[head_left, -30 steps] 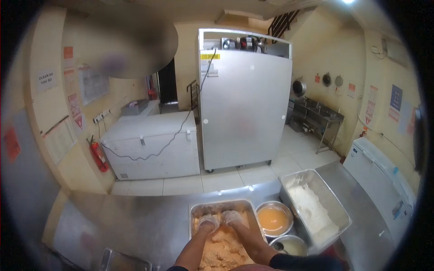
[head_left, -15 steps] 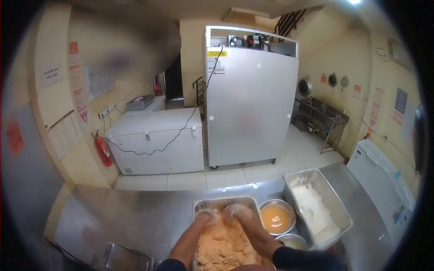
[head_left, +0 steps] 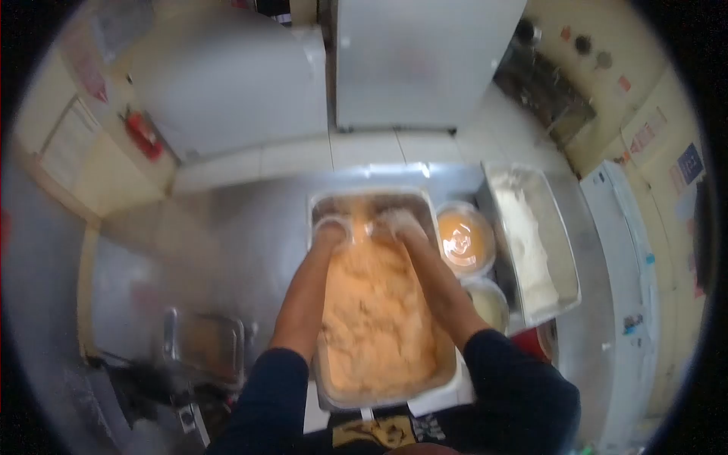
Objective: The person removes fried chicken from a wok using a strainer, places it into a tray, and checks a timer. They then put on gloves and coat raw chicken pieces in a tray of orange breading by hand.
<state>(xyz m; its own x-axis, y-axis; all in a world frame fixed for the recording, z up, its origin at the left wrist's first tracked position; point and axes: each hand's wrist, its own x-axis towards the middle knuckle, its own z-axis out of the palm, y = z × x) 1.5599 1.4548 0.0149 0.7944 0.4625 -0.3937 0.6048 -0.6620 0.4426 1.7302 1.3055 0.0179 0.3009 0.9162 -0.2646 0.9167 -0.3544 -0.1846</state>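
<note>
A deep metal pan [head_left: 447,379] in front of me holds an orange, floury mix [head_left: 375,311] with a lumpy surface. At the pan's far end, my left hand [head_left: 334,227] reaches into the mix, coated in pale powder. Beside it on the right, my right hand [head_left: 400,224] is also dusted and sunk into the mix. Fingers of both hands are buried or blurred, so their grip cannot be made out. Just right of the pan stands a round metal bowl [head_left: 491,258] of orange liquid. A second bowl [head_left: 487,303] with pale contents is partly behind my right arm.
A long metal container [head_left: 565,262] of white flour [head_left: 523,235] stands at the right on the steel table [head_left: 250,227]. A shallow, clear-looking tray [head_left: 203,341] lies at lower left. Beyond the table are a chest freezer [head_left: 235,98], a tall steel cabinet [head_left: 417,68] and a fire extinguisher [head_left: 142,135].
My view has tilted down, so the pan, bowls and table sit higher in the picture. Both hands remain in the mix at the pan's far end.
</note>
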